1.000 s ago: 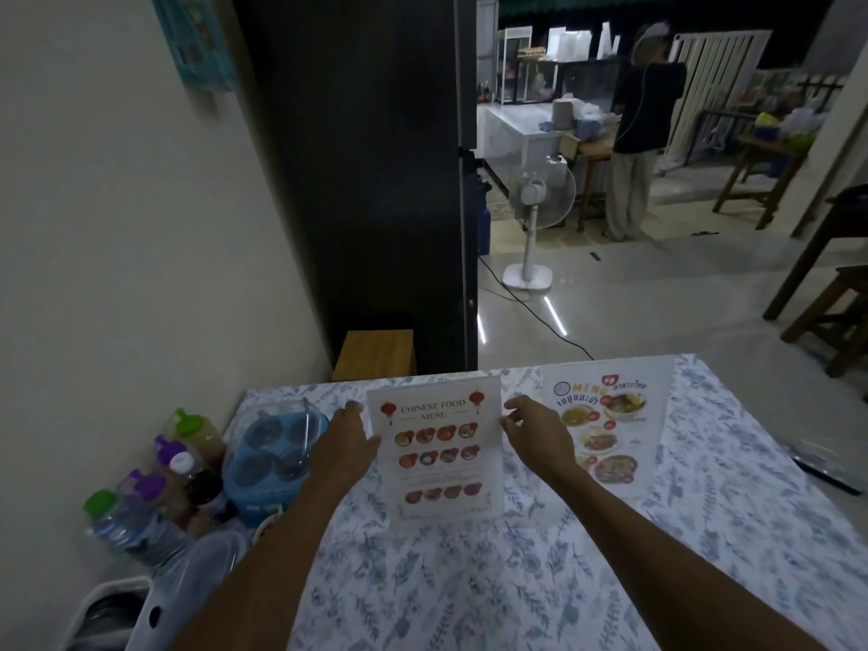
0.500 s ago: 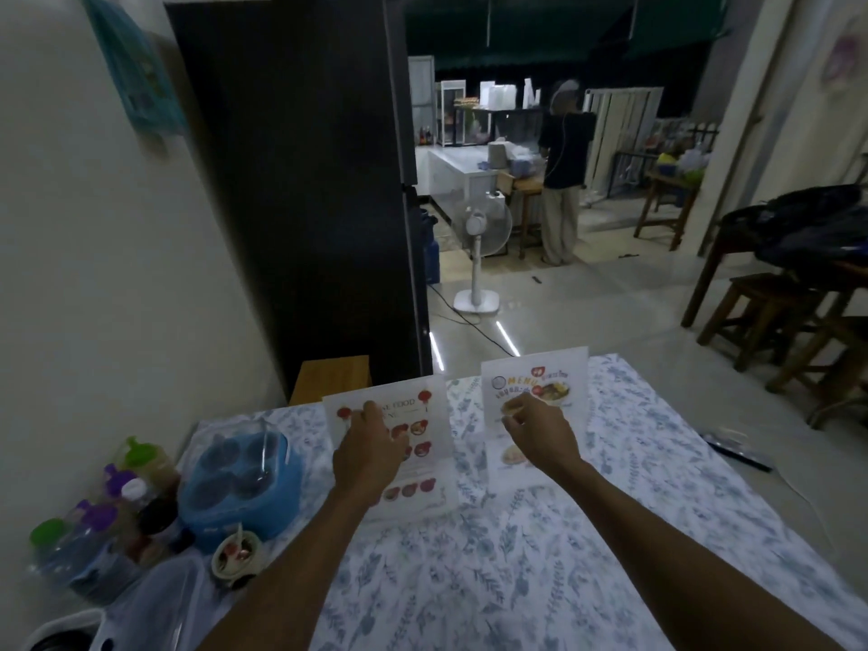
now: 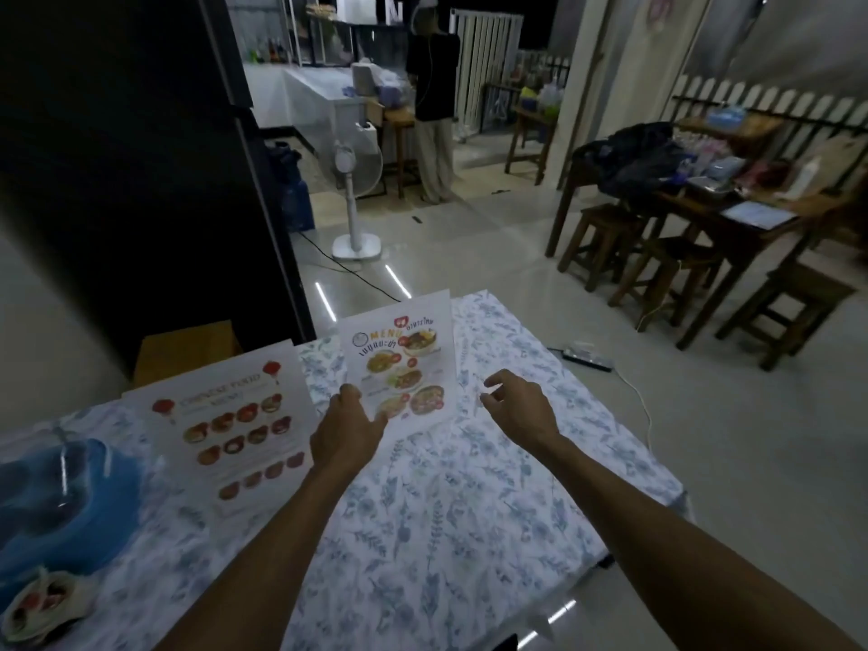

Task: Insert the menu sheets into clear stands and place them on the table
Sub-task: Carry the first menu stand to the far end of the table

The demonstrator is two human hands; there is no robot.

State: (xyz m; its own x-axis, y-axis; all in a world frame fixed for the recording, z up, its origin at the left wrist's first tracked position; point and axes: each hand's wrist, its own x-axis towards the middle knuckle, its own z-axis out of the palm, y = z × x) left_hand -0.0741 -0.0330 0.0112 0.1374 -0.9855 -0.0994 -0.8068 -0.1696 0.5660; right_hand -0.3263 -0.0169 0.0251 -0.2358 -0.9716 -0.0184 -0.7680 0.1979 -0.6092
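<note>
Two menu stands are upright on the table (image 3: 469, 533), which has a blue floral cloth. The Chinese food menu stand (image 3: 235, 429) is at the left, with no hand on it. The Thai menu stand (image 3: 404, 364) is near the far edge. My left hand (image 3: 347, 429) touches the Thai stand's lower left edge with thumb and fingertips. My right hand (image 3: 516, 406) hovers just right of that stand, fingers spread and curled, holding nothing. Whether it touches the clear edge I cannot tell.
A blue lidded container (image 3: 61, 500) and a small bowl (image 3: 42, 603) sit at the table's left. A dark cabinet (image 3: 141, 180) stands behind. A fan (image 3: 352, 180), wooden stools (image 3: 657, 256), a second table and a standing person (image 3: 432, 110) are across the floor.
Both hands left the Chinese menu stand and shifted right. The left hand now meets the Thai stand, the right hand has passed to its right side. The head turned right.
</note>
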